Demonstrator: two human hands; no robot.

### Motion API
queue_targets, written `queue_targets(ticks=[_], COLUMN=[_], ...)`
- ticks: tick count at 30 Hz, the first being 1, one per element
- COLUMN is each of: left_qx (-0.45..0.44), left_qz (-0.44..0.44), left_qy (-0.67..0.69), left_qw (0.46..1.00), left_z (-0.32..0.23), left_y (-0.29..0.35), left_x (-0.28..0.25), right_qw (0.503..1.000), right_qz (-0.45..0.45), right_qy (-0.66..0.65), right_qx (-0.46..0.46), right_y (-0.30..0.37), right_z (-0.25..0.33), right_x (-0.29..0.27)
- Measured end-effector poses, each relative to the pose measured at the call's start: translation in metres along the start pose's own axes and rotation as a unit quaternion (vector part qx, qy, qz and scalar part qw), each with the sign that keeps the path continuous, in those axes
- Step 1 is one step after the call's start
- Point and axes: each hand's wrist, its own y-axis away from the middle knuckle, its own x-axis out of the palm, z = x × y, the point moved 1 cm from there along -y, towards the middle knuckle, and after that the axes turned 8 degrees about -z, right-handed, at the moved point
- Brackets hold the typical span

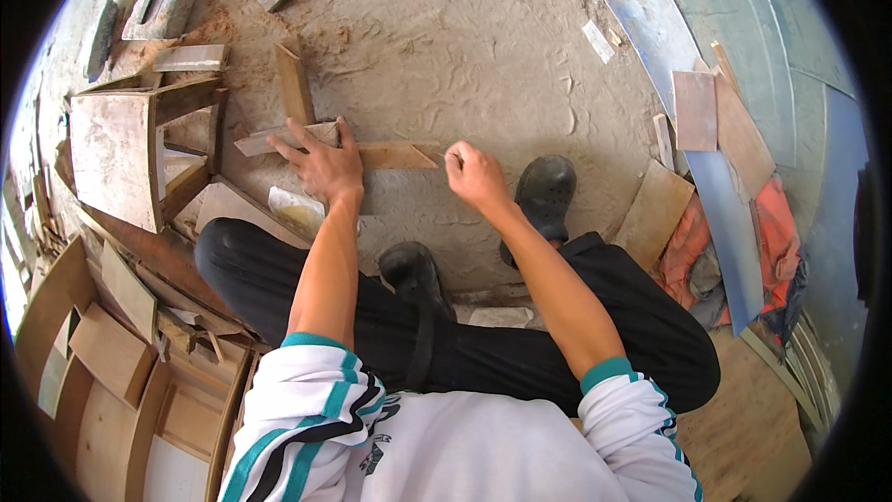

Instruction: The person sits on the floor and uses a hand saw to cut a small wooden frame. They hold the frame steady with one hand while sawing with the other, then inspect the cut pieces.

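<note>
My left hand (327, 163) lies with fingers spread over a weathered wooden block (321, 131), pressing down on it. From beneath that hand a flat wooden strip (395, 156) runs to the right along the ground, its right end cut at a slant. Just past that end, my right hand (478, 177) is closed in a pinch. A thin sliver shows at its fingertips, too small to name. Another wooden bar (294, 84) points away from me, its near end close to my left fingers.
A wooden box frame (116, 153) stands at the left, with several drawer-like wooden pieces (111, 353) below it. Boards (695, 112) and an orange cloth (776, 232) lie at the right. My dark clogs (545, 193) rest on the dusty floor (446, 56).
</note>
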Motion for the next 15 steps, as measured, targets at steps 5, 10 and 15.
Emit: queue_targets(ticks=[5,10,15], left_qx=[-0.004,-0.001,0.002], left_qz=[-0.004,-0.004,-0.004], left_qy=[-0.003,0.001,-0.001], left_qw=[1.000,1.000,1.000], left_z=[0.001,0.000,0.003], left_y=[0.000,0.000,0.000], left_x=[0.002,0.000,0.001], right_qw=[1.000,1.000,1.000], right_qz=[0.013,-0.002,0.007], right_qy=[0.014,0.028,-0.019], right_qx=[-0.013,-0.008,0.019], right_y=[-0.025,-0.029,-0.020], right_z=[0.040,0.042,0.032], right_x=[0.018,0.032,0.029])
